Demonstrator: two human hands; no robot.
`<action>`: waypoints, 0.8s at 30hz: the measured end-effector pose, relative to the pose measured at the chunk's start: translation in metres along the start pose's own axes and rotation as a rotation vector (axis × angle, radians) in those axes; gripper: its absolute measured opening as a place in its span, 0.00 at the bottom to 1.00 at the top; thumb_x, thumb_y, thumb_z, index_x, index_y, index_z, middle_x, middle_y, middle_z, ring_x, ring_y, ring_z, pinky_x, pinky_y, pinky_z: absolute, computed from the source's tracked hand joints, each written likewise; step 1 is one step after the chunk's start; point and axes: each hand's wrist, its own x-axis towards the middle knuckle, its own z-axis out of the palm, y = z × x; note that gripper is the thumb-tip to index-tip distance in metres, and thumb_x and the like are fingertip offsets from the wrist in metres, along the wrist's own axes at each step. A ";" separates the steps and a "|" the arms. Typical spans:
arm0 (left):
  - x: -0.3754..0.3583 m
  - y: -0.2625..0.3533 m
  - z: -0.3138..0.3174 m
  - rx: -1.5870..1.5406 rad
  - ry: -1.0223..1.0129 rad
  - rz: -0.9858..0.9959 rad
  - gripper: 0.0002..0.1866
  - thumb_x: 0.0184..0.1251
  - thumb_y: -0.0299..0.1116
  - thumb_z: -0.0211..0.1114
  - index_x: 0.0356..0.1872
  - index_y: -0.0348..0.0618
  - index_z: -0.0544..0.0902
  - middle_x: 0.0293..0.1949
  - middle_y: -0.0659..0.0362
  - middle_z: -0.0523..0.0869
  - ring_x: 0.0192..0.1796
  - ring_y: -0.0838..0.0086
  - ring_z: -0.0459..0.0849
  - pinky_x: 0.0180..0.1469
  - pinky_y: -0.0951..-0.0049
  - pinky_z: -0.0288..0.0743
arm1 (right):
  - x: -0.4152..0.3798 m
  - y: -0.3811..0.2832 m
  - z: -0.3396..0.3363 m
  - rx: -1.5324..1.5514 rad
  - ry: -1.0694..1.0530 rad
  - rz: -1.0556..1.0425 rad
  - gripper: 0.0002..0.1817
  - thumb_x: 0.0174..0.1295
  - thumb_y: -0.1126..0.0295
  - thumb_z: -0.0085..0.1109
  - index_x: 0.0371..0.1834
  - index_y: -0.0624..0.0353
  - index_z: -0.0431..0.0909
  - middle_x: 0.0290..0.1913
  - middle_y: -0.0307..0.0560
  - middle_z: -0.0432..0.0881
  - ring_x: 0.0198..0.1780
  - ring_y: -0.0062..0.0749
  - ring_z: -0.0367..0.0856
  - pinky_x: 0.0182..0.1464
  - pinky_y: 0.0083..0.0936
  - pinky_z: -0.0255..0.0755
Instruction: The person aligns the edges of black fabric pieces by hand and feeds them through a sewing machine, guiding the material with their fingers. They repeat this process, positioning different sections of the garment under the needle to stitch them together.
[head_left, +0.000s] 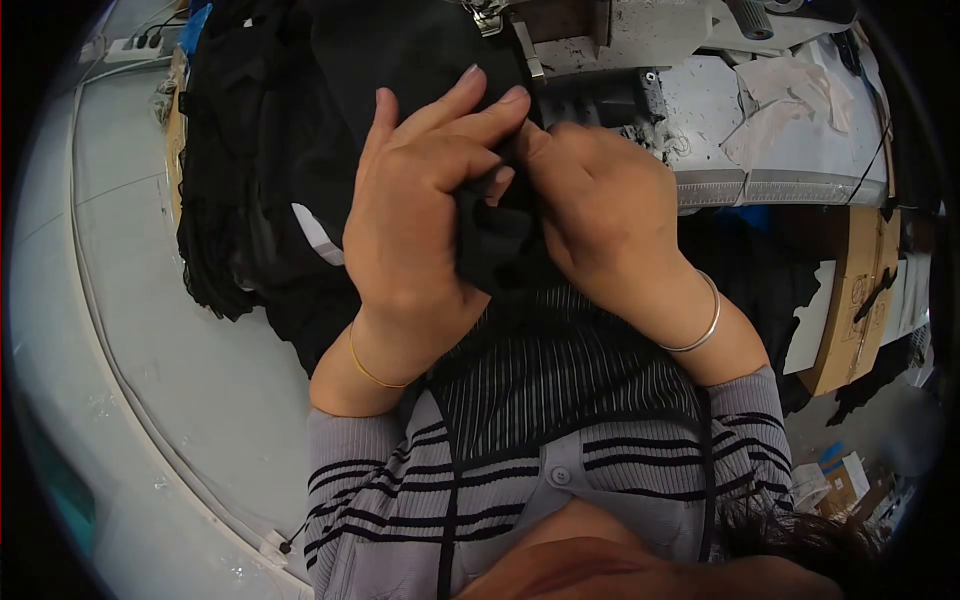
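Both of my hands are closed on a piece of black fabric [495, 245] right in front of my chest. My left hand [420, 210] pinches its upper edge, with two fingers stretched toward the sewing machine. My right hand [600, 205] grips the same fabric from the right, thumb against my left fingers. The fabric runs down into a black striped sheer panel [560, 380] over my lap. A gold bangle is on my left wrist, a silver one on my right.
A heap of black garments [255, 170] lies on the pale worktable [130, 330] at the left. A sewing machine [600, 50] stands at the top, with white cloth scraps [790, 100] to its right. Cardboard boxes [855, 300] stand at the right edge.
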 end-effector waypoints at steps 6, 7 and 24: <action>0.019 -0.027 0.008 -0.055 0.090 -0.013 0.09 0.67 0.17 0.65 0.45 0.38 0.78 0.50 0.52 0.92 0.58 0.58 0.89 0.74 0.44 0.65 | 0.004 0.003 0.014 0.263 0.150 -0.018 0.21 0.51 0.82 0.64 0.50 0.57 0.83 0.28 0.42 0.79 0.29 0.38 0.82 0.29 0.31 0.75; 0.025 -0.033 0.006 -0.101 0.072 -0.026 0.09 0.67 0.17 0.66 0.45 0.38 0.79 0.49 0.53 0.91 0.57 0.60 0.90 0.73 0.49 0.67 | 0.007 0.001 0.015 0.357 0.142 0.072 0.19 0.53 0.82 0.65 0.50 0.58 0.82 0.30 0.43 0.80 0.30 0.38 0.83 0.29 0.30 0.75; 0.022 -0.017 -0.010 0.068 0.027 0.125 0.08 0.70 0.15 0.64 0.46 0.35 0.79 0.47 0.49 0.92 0.57 0.57 0.90 0.74 0.45 0.67 | 0.012 -0.010 -0.002 -0.109 -0.221 0.090 0.33 0.54 0.83 0.65 0.68 0.60 0.74 0.31 0.55 0.84 0.31 0.51 0.83 0.32 0.40 0.77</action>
